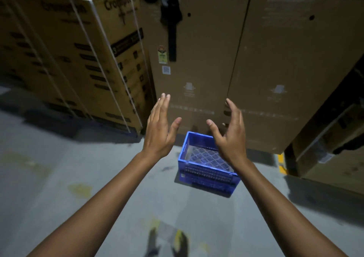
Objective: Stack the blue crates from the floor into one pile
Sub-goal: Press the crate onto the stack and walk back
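Note:
One blue plastic crate (204,170) stands upright on the grey floor in front of tall cardboard boxes. It is empty, with a perforated bottom and slotted side walls. My left hand (160,130) is stretched out above and left of the crate, fingers apart, holding nothing. My right hand (229,132) hovers over the crate's far right corner, fingers spread and curled a little, also holding nothing. Both hands are apart from the crate. No other blue crate is in view.
A strapped stack of cardboard boxes (82,60) rises at the left. Two large brown cartons (246,64) form a wall behind the crate. More cartons (331,148) stand at the right beside a yellow floor mark (282,164). Grey concrete floor (78,178) spreads in front.

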The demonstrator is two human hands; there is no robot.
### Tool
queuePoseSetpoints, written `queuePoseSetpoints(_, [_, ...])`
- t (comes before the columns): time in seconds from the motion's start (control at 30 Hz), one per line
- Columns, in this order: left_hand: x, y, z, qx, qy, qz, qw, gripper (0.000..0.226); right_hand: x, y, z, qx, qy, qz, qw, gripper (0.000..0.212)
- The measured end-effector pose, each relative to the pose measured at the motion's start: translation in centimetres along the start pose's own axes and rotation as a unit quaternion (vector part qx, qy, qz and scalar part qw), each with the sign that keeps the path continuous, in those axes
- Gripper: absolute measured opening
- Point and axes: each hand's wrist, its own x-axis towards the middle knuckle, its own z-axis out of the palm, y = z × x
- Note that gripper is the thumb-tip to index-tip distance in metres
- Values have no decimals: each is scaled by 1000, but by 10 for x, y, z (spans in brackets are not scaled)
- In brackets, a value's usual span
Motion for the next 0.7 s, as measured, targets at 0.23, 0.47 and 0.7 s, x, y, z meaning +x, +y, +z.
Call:
queuePoseSetpoints(0.23, [-79,41,-53,52,48,-62,996,64,-48,-40,-14,74,-53,-10,996,66])
queuePoseSetpoints(0.47, [-170,73,-139,97,109,-76,986,57,-126,-118,-17,125,-93,-39,987,59])
queuePoseSetpoints(0.7, [-314,108,-234,119,153,-98,976,57,-255,-220,-27,168,-128,-56,976,53])
